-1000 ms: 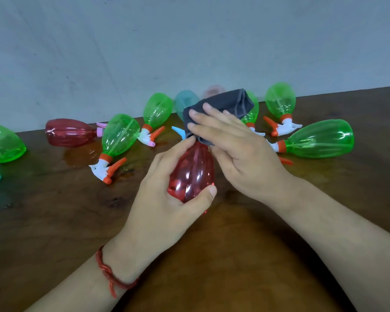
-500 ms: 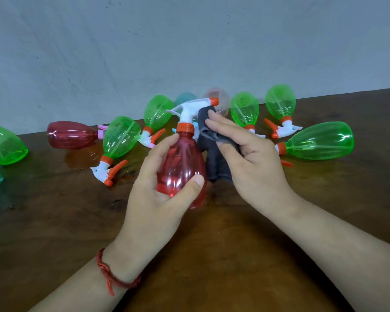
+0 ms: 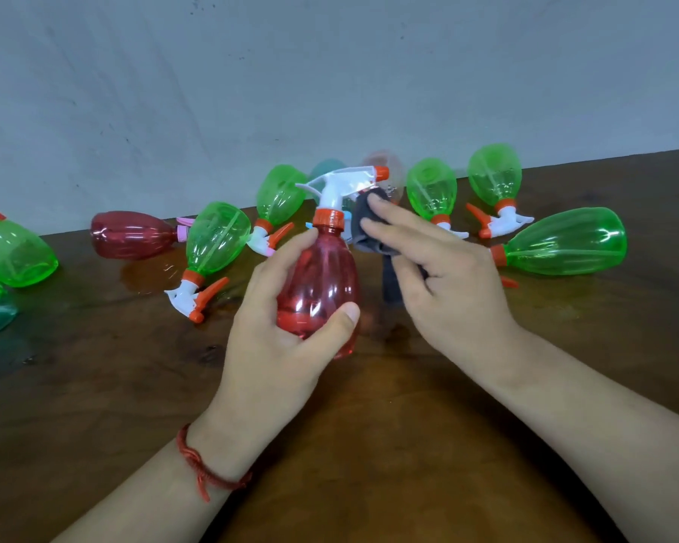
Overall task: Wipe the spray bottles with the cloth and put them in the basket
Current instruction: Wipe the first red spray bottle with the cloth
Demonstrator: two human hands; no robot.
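the left grip [image 3: 275,346] is curling round the red spray bottle [image 3: 322,276], now swung upright over the counter [image 3: 369,464], while the right grip [image 3: 443,280] is pinching the dark cloth [image 3: 363,233], shifted off the nozzle to just right of the bottle's neck; basket out of view

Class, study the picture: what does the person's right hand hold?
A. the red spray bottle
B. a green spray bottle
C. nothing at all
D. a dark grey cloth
D: the right hand pinches the dark grey cloth next to the neck of the upright red spray bottle, which the left hand grips.
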